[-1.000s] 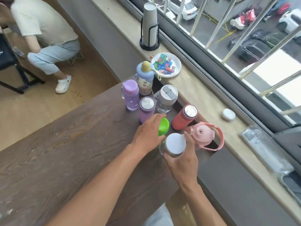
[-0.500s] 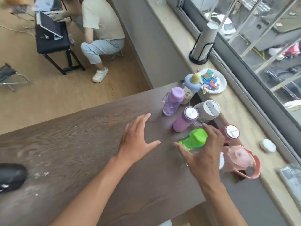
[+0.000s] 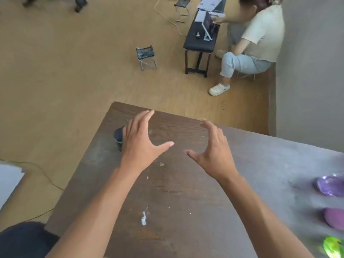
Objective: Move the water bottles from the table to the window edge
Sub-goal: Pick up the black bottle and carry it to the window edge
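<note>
Both hands hover over the dark wooden table (image 3: 167, 192), fingers spread, holding nothing. My left hand (image 3: 141, 140) is above the table's far left part, partly covering a black object (image 3: 118, 135) near the edge. My right hand (image 3: 212, 151) is a little to its right. At the right border, blurred, show the tops of two purple bottles (image 3: 331, 185) (image 3: 335, 217) and the green bottle lid (image 3: 333, 246). The window edge is out of view.
A person (image 3: 260, 38) sits on a low stool beyond the table beside a black bench (image 3: 201, 40) with a laptop. A small folding stool (image 3: 146, 56) stands on the wooden floor. A grey wall (image 3: 310, 71) runs at right. Cables lie on the floor at left.
The view has swung left, away from the window and the bottles. My right hand has let go of the green-lidded bottle, and both hands now hover open over the table's left part.
</note>
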